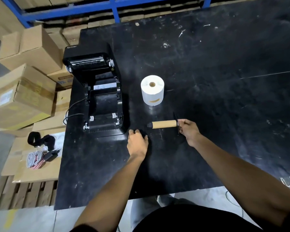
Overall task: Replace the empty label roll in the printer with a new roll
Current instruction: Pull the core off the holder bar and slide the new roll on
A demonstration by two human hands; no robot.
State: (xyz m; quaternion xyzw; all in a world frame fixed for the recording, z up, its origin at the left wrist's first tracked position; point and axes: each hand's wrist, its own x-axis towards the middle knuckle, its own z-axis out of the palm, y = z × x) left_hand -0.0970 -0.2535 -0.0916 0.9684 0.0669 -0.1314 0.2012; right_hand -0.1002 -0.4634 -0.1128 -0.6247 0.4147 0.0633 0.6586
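The black label printer [100, 91] stands open at the table's left, its lid tilted back and its roll bay bare. A new white label roll [152, 90] stands on end to its right. In front of that roll, my right hand [189, 131] grips the black flange of a spindle that carries the empty brown cardboard core [164, 124]. The core lies level just above the table and points left. My left hand [137, 141] rests by the printer's front right corner, fingers curled over a small black part [143, 132] that is hard to make out against the table.
The black table [216, 81] is scuffed, with scraps near its far edge. Cardboard boxes [28, 91] are stacked to the left, one of them holding cables and a black strap [40, 148]. A cable runs from the printer's left side. Blue racking stands behind.
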